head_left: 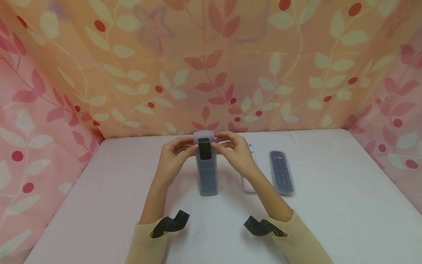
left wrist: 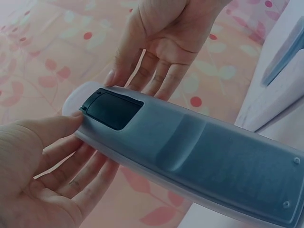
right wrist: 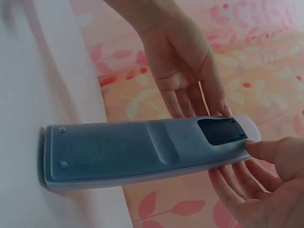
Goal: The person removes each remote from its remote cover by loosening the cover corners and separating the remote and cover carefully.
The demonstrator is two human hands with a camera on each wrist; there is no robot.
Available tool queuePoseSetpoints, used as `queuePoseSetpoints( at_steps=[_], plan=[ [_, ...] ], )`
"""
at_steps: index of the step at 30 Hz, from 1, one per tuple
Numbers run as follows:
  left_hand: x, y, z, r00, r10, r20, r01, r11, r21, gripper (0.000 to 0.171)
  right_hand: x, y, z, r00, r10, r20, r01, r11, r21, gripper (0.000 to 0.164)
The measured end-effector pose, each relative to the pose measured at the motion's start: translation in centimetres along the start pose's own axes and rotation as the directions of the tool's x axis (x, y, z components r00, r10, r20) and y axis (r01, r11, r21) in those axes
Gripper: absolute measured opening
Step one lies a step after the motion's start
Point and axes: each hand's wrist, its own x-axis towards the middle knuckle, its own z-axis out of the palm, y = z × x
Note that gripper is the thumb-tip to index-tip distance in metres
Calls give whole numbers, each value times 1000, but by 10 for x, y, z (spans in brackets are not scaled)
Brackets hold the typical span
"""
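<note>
A remote control [head_left: 207, 176] in a cloudy, see-through sleeve is held up with its back toward me. Its lower end is down at the white table. Through a cutout near the upper end shows a glossy black patch [left wrist: 112, 110]. My left hand [head_left: 173, 157] grips one side of the upper end, thumb by the cutout and fingers behind. On the opposite side my right hand [head_left: 237, 154] holds it the same way. In the right wrist view two small round bumps mark the remote's lower end [right wrist: 61, 147]. The front of this remote is hidden.
Right of the held remote, a white remote [head_left: 248, 186] lies partly hidden behind my right forearm. Farther right lies a dark remote [head_left: 281, 172] in a clear sleeve, buttons up. Patterned cloth [head_left: 204, 66] hangs along the back and sides of the white table [head_left: 115, 183].
</note>
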Motion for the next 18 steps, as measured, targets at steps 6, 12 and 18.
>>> queuePoseSetpoints(
  at_steps=[6,12,18],
  plan=[
    [0,2,-1,1000,10,-8,-9,999,52,31,4,-4,0,1000,15,4,-15,1000,-15,37],
    [-1,4,0,1000,23,-15,-21,995,95,33,6,-4,-2,1000,-9,15,9,1000,-17,37],
    [-1,5,2,999,42,-27,-39,994,104,34,6,-3,-4,999,-28,26,29,999,-28,38]
  ],
)
